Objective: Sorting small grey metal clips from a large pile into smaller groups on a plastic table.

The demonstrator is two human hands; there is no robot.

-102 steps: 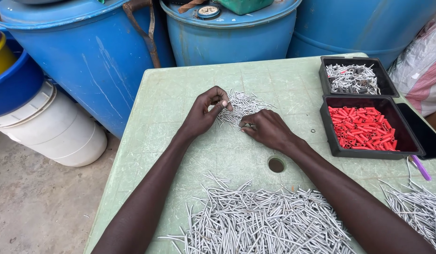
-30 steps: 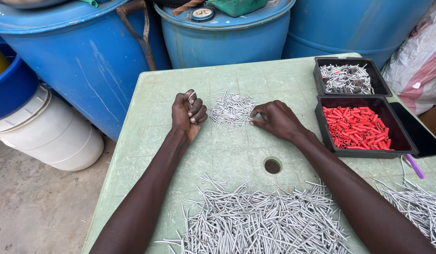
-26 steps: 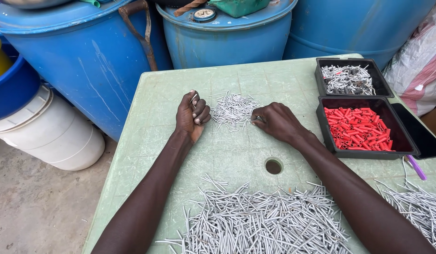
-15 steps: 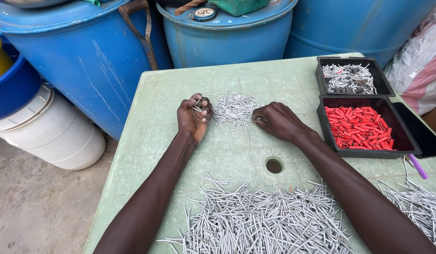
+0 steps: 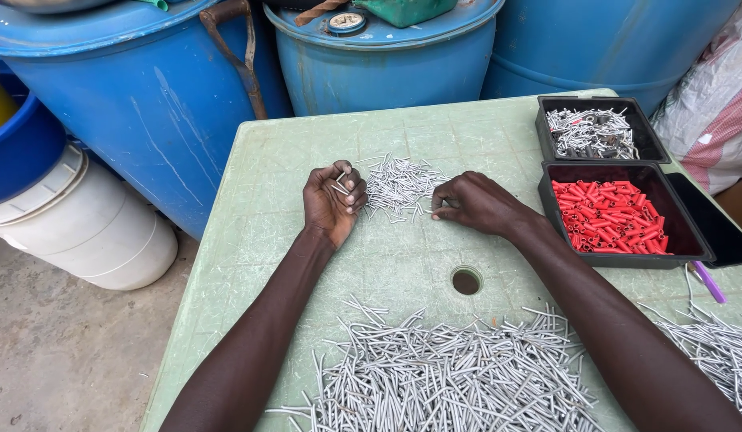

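Two hands (image 5: 332, 202) (image 5: 475, 204), two black trays (image 5: 595, 108) (image 5: 691, 240), small pin pile (image 5: 399, 182)

Two hands (image 5: 332, 202), two black trays (image 5: 603, 102), three blue barrels (image 5: 139, 88), one white bucket (image 5: 83, 228), one table (image 5: 251, 232).

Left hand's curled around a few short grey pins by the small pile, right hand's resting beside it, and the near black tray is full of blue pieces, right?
Not quite: the head view shows the near black tray holds red pieces, not blue. The rest stands: left hand, small pile, right hand.
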